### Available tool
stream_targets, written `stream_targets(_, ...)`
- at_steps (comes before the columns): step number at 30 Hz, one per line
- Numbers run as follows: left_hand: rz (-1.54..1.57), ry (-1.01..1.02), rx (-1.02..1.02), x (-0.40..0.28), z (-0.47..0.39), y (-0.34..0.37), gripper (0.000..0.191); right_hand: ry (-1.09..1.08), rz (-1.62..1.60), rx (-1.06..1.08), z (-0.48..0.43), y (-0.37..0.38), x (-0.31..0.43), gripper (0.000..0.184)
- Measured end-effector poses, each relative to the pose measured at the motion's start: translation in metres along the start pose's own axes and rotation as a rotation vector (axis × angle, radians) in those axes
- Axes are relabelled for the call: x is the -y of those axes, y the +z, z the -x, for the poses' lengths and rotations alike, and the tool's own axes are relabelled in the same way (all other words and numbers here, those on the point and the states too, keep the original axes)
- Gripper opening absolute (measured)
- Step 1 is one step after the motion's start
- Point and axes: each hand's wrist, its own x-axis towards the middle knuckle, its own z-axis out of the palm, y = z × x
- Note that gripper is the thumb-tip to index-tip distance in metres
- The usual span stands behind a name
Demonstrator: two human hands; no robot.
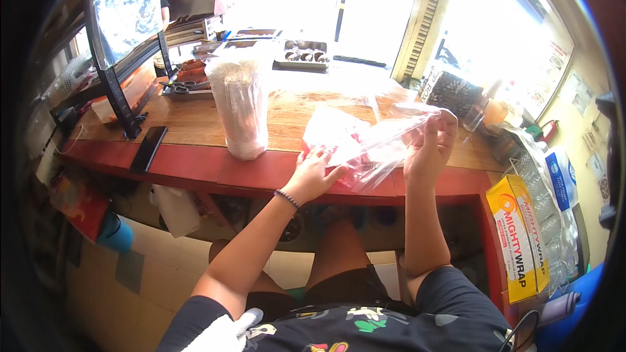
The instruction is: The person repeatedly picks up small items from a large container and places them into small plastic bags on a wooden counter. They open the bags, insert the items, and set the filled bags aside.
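My left hand (315, 173) rests on a stack of clear plastic bags with red print (337, 132), at the front edge of the wooden counter (288, 122). My right hand (433, 142) is raised at the right and pinches the top of a thin clear plastic bag (386, 146), which stretches down towards the left hand. A tall bundle wrapped in clear plastic (239, 107) stands upright to the left of my hands. Its contents are hard to make out through the wrap.
A black phone (148, 149) lies at the counter's left. Behind are scissors (182, 87), a tray of browned food (191, 72) and a metal tray (301, 54). A yellow Mightywrap foil box (518, 239) stands at the right. Part of another person (165, 10) shows at the back left.
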Motion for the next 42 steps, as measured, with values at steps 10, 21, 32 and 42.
stream_targets(10, 1.343, -0.181, -0.012, 0.000, 0.058, -0.106, 0.037, 0.533, -0.435, 0.183, 0.039, 0.034, -0.027, 0.012)
stream_targets(21, 0.599, -0.247, -0.486, -0.009, 0.079, -0.141, 0.012, 0.573, -0.259, 0.197, 0.057, 0.051, -0.029, 0.033)
stream_targets(32, 0.446, -0.091, -0.427, -0.041, 0.093, -0.159, 0.017, 0.324, 0.485, 0.955, 0.067, 0.070, -0.005, 0.019)
stream_targets(42, 0.408, -0.212, -0.346, -0.036, 0.093, -0.160, 0.013, 0.283, 0.274, 0.884, 0.062, 0.054, -0.007, 0.013)
